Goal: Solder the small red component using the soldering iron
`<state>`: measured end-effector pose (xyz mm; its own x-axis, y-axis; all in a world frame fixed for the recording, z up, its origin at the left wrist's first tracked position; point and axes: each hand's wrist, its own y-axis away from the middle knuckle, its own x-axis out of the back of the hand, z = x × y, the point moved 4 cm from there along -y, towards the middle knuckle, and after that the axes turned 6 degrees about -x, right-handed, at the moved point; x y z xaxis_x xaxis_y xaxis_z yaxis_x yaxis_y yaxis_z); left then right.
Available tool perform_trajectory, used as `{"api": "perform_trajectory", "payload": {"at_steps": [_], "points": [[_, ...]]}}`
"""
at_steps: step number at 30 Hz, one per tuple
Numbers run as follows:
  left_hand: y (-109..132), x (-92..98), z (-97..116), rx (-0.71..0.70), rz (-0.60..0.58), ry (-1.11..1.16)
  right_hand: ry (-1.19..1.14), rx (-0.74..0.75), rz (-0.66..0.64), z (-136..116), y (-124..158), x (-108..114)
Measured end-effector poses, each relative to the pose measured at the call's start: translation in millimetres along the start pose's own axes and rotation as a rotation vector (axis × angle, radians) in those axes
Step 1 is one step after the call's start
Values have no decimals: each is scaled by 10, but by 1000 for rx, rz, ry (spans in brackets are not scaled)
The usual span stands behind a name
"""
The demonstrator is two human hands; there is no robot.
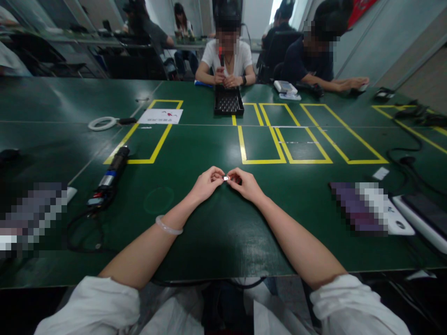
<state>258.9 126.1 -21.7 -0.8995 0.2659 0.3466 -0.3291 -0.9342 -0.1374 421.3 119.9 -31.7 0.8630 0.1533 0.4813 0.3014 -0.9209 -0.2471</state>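
Between the fingertips of both my hands is a tiny, shiny, whitish piece point(226, 178), too small to name. My left hand point(208, 183) pinches its left side, thumb and forefinger closed together. From the other side my right hand point(244, 182) pinches it the same way. Both hands are held close together over the middle of the green table point(216, 242), and a pale bangle circles my left wrist.
A black electric screwdriver point(111, 177) with a cord lies to the left, near a white cable coil point(102, 123) and a paper sheet point(160, 116). Opposite, a person works behind a black tray point(228, 111) of small parts. Phones or tablets point(394, 211) lie at right.
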Motion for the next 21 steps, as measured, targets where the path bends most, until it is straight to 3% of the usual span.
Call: {"api": "perform_trajectory", "payload": {"at_steps": [6, 12, 16, 19, 21], "points": [[8, 8, 6, 3, 8, -105, -92, -58, 9, 50, -16, -3], [41, 166, 65, 48, -129, -186, -116, -83, -10, 45, -9, -6], [254, 632, 89, 74, -165, -414, -123, -98, -12, 49, -9, -4], [534, 1206, -7, 100, -82, -721, -114, -95, -14, 33, -8, -1], [755, 1639, -108, 96, 40, -926, -105, -90, -16, 17, -7, 3]]}}
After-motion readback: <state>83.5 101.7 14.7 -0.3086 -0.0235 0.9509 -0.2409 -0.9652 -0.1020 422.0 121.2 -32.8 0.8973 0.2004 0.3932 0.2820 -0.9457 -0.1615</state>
